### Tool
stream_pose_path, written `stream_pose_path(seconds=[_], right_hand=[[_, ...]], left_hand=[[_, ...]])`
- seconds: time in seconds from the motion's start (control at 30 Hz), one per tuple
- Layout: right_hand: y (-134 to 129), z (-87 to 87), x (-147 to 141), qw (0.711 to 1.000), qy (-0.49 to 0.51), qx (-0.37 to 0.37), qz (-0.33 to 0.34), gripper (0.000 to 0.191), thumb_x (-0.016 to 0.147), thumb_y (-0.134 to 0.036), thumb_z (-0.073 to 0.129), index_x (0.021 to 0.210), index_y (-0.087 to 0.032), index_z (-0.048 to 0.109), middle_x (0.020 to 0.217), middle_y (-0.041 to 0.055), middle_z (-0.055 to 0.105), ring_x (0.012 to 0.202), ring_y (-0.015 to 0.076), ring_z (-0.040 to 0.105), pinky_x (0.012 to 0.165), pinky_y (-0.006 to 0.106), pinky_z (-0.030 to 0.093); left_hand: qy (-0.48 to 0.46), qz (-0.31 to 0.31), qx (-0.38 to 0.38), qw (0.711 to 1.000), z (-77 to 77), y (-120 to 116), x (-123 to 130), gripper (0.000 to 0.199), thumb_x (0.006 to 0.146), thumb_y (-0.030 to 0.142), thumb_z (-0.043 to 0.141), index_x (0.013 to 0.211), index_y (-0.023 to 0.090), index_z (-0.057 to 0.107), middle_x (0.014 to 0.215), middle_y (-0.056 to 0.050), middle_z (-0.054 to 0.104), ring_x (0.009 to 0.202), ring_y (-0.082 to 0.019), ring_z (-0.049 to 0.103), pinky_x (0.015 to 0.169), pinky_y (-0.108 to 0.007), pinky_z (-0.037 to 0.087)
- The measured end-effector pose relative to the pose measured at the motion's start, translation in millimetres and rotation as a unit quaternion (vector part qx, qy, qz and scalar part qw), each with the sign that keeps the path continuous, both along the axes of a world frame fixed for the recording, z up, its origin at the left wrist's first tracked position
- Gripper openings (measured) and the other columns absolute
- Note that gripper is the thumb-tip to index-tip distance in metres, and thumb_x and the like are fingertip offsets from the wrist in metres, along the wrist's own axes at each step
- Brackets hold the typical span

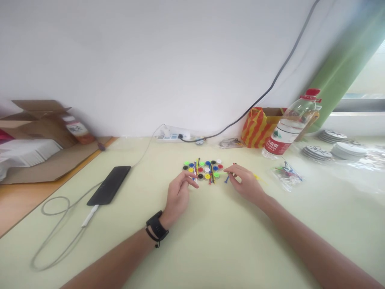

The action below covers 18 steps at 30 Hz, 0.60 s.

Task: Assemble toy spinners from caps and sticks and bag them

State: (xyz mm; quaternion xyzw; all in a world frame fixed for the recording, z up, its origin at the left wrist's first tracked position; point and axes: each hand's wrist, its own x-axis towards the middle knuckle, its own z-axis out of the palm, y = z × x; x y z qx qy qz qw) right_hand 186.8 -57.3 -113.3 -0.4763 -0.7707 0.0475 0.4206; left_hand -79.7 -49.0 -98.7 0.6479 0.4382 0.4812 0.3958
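Small round coloured discs (200, 169) lie grouped on the table, in green, blue, red, yellow, black and white. Thin coloured plastic sticks (211, 174) rest across them in two bunches. My left hand (179, 193) is at the near left edge of the group, fingers loosely stretched and apart, with nothing visibly held. To the right of the discs, my right hand (245, 182) pinches with thumb and forefinger; what is between the fingertips is too small to make out. A blue stick (226, 179) shows just below those fingertips. Yellow sticks (257, 177) lie partly hidden behind the right hand.
At the left are a phone (109, 185) on a white cable and an open cardboard box (45, 124). A power strip (173, 136) stands by the wall. A water bottle (284, 130), a striped bag (255, 128), a small plastic bag (288, 176) and stacked discs (317, 155) are at the right.
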Motion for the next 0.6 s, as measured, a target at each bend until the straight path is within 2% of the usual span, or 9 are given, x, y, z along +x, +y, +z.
stream_pose_path(seconds=[0.13, 0.27, 0.4, 0.5, 0.53, 0.6], right_hand=[[-1, 0.5, -1, 1.0, 0.01, 0.002, -0.009, 0.023, 0.098, -0.02, 0.045, 0.105, -0.025, 0.067, 0.101, 0.0074, 0.073, 0.092, 0.0231, 0.069, 0.089, 0.041, 0.057], [0, -1.2, 0, 1.0, -0.003, -0.004, -0.008, 0.026, 0.096, -0.018, 0.045, 0.106, -0.025, 0.068, 0.1, 0.0071, 0.073, 0.092, 0.0236, 0.07, 0.096, 0.045, 0.055], [1, -0.9, 5, 1.0, -0.02, -0.006, -0.01, 0.028, 0.093, -0.016, 0.046, 0.106, -0.026, 0.069, 0.095, 0.0064, 0.073, 0.09, 0.0243, 0.069, 0.102, 0.049, 0.052], [0, 2.2, 8, 1.0, -0.018, -0.008, -0.008, 0.027, 0.093, -0.017, 0.047, 0.104, -0.025, 0.07, 0.092, 0.0068, 0.072, 0.086, 0.0242, 0.069, 0.099, 0.048, 0.054], [-1, 3.4, 8, 1.0, -0.012, -0.005, -0.007, 0.027, 0.093, -0.016, 0.047, 0.104, -0.025, 0.069, 0.093, 0.0072, 0.072, 0.086, 0.0242, 0.069, 0.096, 0.047, 0.056], [-1, 4.8, 7, 1.0, -0.002, 0.006, -0.004, 0.028, 0.093, -0.016, 0.046, 0.106, -0.025, 0.068, 0.097, 0.0079, 0.072, 0.09, 0.0245, 0.069, 0.092, 0.044, 0.057]], left_hand=[[-0.012, 0.005, -0.006, 1.0, 0.2, 1, 0, 0.031, 0.082, 0.014, 0.044, 0.101, 0.021, 0.068, 0.075, -0.001, 0.075, 0.065, -0.017, 0.063, 0.063, -0.027, 0.043], [-0.016, 0.002, 0.005, 1.0, 1.2, -1, -1, 0.033, 0.079, 0.01, 0.04, 0.09, 0.02, 0.069, 0.078, -0.001, 0.075, 0.068, -0.016, 0.066, 0.063, -0.027, 0.044], [-0.019, 0.001, -0.052, 0.998, 6.6, -4, 1, 0.027, 0.083, 0.015, 0.042, 0.074, 0.019, 0.067, 0.08, -0.002, 0.074, 0.042, -0.01, 0.055, 0.049, -0.026, 0.041], [-0.059, -0.025, -0.046, 0.997, 10.5, -5, 3, 0.022, 0.086, 0.021, 0.048, 0.081, 0.018, 0.069, 0.08, -0.004, 0.074, 0.059, -0.014, 0.066, 0.063, -0.028, 0.051], [-0.063, -0.029, -0.051, 0.996, 11.0, -4, 4, 0.02, 0.087, 0.023, 0.051, 0.087, 0.018, 0.07, 0.075, -0.003, 0.073, 0.065, -0.016, 0.067, 0.067, -0.028, 0.052], [-0.05, -0.018, -0.076, 0.996, 10.2, -3, 4, 0.022, 0.087, 0.027, 0.055, 0.099, 0.018, 0.071, 0.057, 0.001, 0.065, 0.062, -0.017, 0.065, 0.063, -0.027, 0.05]])
